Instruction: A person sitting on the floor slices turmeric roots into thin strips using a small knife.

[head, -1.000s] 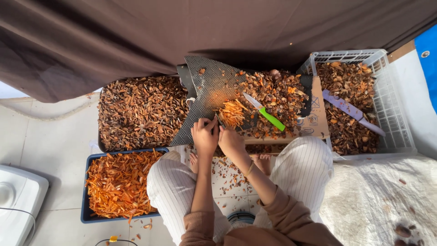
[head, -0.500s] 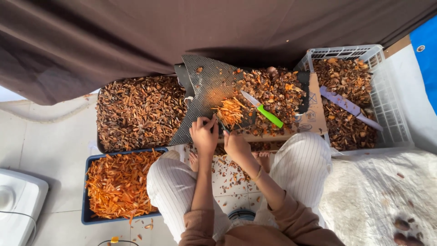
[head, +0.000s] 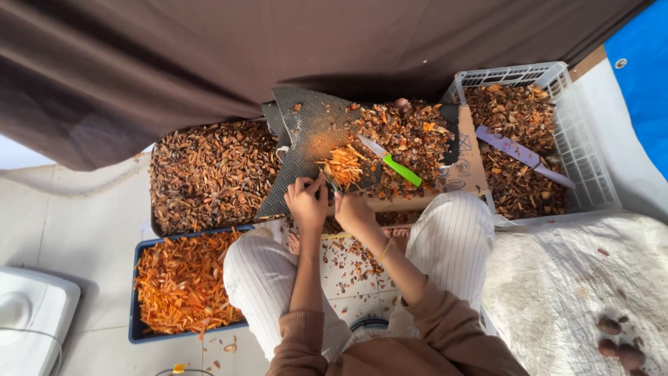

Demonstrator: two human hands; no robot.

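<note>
While the person sits on the floor with knees apart, both hands meet at the near edge of the dark textured rubber mat [head: 306,139]. The left hand [head: 306,203] is curled closed around a small piece that I cannot see clearly. The right hand [head: 351,209] is also closed, and it seems to hold a small blade against that piece, though the tool is mostly hidden. Just beyond the fingers lies the small heap of orange slivers [head: 342,166]. A knife with green handle [head: 391,164] lies further, diagonal, handle towards the right hand, which is nearer to it. The blue tray of orange strips [head: 182,282] is beside the left knee.
</note>
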